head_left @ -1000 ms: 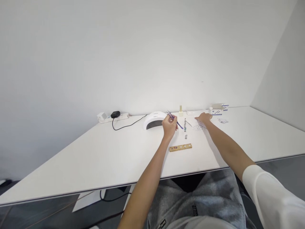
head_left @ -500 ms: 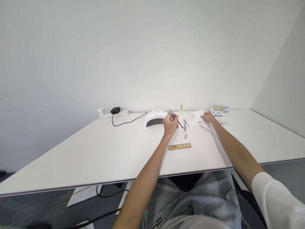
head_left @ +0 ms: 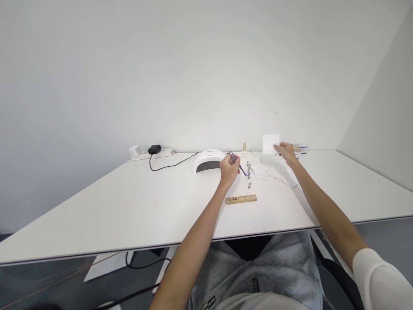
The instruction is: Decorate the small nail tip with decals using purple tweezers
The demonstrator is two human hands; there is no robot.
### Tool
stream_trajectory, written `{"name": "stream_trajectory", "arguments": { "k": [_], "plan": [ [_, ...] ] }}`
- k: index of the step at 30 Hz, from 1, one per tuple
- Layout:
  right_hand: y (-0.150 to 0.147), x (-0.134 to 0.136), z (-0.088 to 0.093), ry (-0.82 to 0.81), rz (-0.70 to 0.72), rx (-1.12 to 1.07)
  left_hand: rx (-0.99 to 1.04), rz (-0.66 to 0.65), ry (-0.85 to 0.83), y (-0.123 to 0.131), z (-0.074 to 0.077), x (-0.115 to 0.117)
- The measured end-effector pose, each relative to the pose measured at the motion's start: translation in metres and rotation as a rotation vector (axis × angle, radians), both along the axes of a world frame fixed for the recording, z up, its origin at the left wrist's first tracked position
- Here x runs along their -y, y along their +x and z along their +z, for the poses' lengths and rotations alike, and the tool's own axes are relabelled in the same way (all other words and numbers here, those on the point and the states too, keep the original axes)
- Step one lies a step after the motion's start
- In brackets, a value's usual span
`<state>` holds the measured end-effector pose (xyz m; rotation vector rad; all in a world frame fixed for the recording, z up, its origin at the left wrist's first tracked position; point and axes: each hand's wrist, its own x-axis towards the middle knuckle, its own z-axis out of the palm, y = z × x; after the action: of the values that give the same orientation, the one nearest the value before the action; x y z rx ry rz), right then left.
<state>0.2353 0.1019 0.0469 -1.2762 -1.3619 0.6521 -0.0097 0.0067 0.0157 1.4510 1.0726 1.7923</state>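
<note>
My left hand [head_left: 229,169] is closed round purple tweezers [head_left: 237,162], their tips pointing right toward small beads [head_left: 248,169] on the white table [head_left: 129,206]. My right hand [head_left: 285,151] pinches a small white card [head_left: 270,144] and holds it upright above the table. Dotted sticker sheets [head_left: 267,174] lie on the table below it. A wooden strip with round holes [head_left: 241,199] lies nearer to me, in front of my left hand.
A white dome-shaped nail lamp [head_left: 207,160] sits behind my left hand, its black cord running to a power strip [head_left: 151,152] at the wall. A small pale bottle [head_left: 244,149] and small boxes [head_left: 301,148] stand at the back. The table's front edge crosses above my lap.
My right hand picked a white card off the sheets on the table and raised it upright. My left hand stayed nearly still with the tweezers.
</note>
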Motion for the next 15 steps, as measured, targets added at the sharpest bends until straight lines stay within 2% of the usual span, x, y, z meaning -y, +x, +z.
{"name": "stream_trajectory", "arguments": {
  "k": [3,9,15],
  "plan": [
    [-0.023,0.024,-0.003,-0.020,0.120,-0.108,-0.020,-0.008,-0.005,-0.001,-0.003,-0.004],
    [-0.062,0.057,-0.030,-0.101,0.352,-0.314,-0.105,0.003,-0.088,-0.004,-0.009,-0.007],
    [-0.071,0.061,-0.050,-0.151,0.329,-0.359,-0.169,0.032,-0.058,-0.007,-0.009,-0.007]
  ]
}}
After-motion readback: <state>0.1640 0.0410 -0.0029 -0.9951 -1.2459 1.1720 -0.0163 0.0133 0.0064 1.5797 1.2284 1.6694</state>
